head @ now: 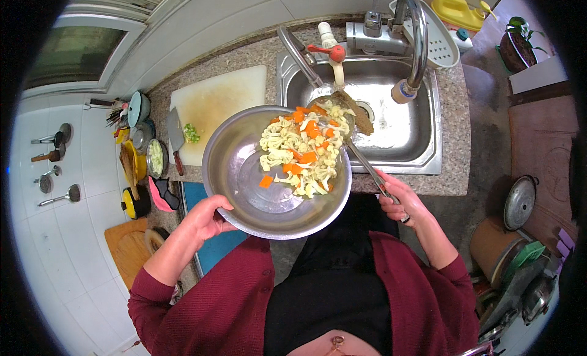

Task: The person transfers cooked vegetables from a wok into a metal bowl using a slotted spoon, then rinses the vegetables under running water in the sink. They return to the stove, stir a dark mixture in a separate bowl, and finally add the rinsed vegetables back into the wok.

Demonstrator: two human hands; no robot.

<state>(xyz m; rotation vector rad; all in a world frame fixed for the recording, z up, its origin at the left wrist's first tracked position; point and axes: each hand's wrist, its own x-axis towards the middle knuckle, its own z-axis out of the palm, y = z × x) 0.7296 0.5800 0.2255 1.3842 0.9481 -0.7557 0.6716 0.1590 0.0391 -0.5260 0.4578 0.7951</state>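
My left hand grips the near left rim of a wide stainless steel bowl, which is tilted. Cauliflower florets and orange carrot pieces lie along its right side. The handle of a metal strainer or ladle is in my right hand. Its round head rests at the bowl's far right rim, over the edge of the steel sink, with florets and carrot on it. Beside that head, a brown scrubber or loofah lies in the sink, under the white tap with a red handle.
Left of the bowl, a white cutting board holds a cleaver and chopped green pieces. Small bowls and a yellow-black pot stand farther left. A curved metal faucet rises over the sink; a white draining tray is behind.
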